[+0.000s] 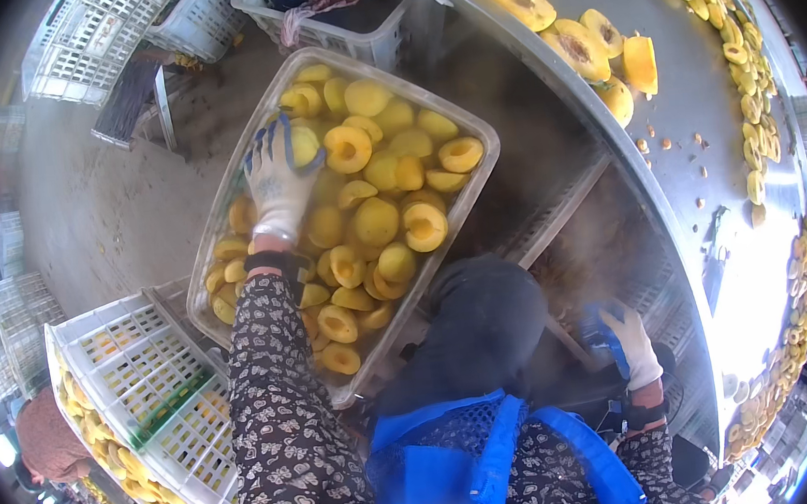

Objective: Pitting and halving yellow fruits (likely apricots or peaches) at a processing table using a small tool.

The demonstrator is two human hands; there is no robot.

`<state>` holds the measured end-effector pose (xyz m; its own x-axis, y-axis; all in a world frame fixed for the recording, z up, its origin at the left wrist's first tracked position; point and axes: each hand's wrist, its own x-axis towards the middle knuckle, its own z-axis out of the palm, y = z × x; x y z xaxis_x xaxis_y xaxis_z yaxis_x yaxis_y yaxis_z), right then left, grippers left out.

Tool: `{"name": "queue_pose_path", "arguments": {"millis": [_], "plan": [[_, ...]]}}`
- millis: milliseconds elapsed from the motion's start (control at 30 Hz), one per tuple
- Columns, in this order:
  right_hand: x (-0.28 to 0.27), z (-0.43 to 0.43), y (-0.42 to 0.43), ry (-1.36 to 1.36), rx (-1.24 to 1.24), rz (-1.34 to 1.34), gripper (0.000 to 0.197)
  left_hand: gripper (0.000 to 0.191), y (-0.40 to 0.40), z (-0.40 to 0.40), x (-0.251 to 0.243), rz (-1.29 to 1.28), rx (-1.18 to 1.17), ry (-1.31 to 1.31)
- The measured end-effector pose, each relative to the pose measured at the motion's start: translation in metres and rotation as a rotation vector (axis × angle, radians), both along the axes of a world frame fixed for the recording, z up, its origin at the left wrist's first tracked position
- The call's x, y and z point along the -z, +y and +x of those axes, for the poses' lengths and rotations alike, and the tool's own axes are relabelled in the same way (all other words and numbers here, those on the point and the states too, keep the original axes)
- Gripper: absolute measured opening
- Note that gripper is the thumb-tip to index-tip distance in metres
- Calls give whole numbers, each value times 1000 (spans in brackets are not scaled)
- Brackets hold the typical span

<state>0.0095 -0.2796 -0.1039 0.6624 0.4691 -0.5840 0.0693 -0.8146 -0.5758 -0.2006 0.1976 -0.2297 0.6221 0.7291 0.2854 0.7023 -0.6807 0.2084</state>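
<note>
A large translucent plastic tub [478, 197] in front of me holds halved yellow peaches [375, 222] in cloudy liquid. Inside its left side, my left hand [283, 176], in a white knit glove with a blue-coated palm, has its thumb and fingers around a pale yellow peach half [304, 145]. My right hand [631, 347], gloved alike, is down at my right side, near the edge of the metal worktable [661, 198] and well apart from the tub. Its fingers look curled and blurred, so whether anything is in them is unclear.
Large peach halves [577, 49] lie on the metal worktable with scattered pits [666, 143]. A white plastic crate [143, 343] of yellow fruit stands left of the tub. Beyond it sit a grey crate with cloths [323, 23], a low stool [130, 103] and stacked white crates [95, 41].
</note>
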Motion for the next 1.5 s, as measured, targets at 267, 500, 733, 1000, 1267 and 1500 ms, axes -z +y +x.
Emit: {"name": "queue_pose_path", "arguments": {"millis": [267, 500, 733, 1000, 1267, 1500], "plan": [[6, 4, 5, 172, 66, 11, 36, 66, 28, 10, -5, -653, -150, -936], [19, 6, -7, 108, 29, -23, 37, 84, 22, 46, -36, -19, -27, -5], [27, 6, -25, 47, 60, -73, 38, 67, 69, 51, -37, -201, -76, 95], [-6, 3, 25, 53, 53, -164, 37, 64, 49, 83, 30, 75, 81, 246], [10, 12, -8, -79, -147, 67, 32, 56, 67, 75, 4, -113, 99, 472], [11, 16, -36, -175, -149, 46, 29, 53, -14, -34, -60, -6, 261, 3]]}}
